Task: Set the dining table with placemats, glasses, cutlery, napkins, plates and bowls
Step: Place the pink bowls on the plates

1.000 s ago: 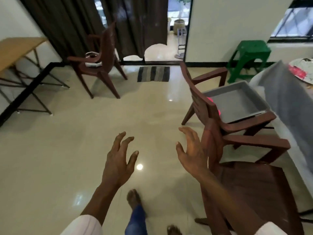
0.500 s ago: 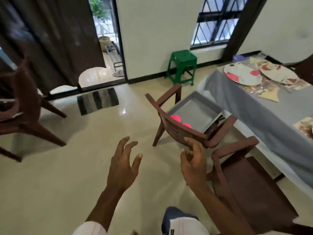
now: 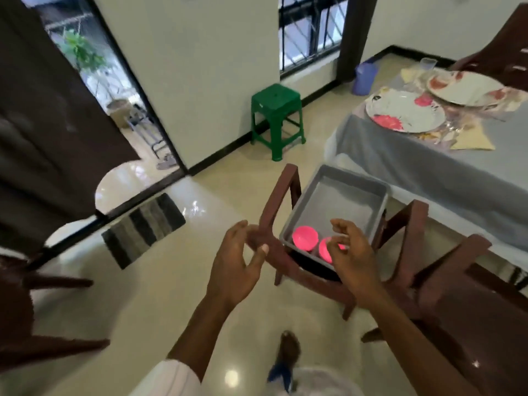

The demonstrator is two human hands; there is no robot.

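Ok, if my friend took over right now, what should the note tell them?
Left hand: open, empty, near the chair arm.
Right hand: open, empty, over the grey tub on the chair.
Two pink bowls sit in the tub.
On the table: two flowered plates, napkins, placemats and a glass at the far end.
Left to do: bring the bowls over; the near end looks bare.
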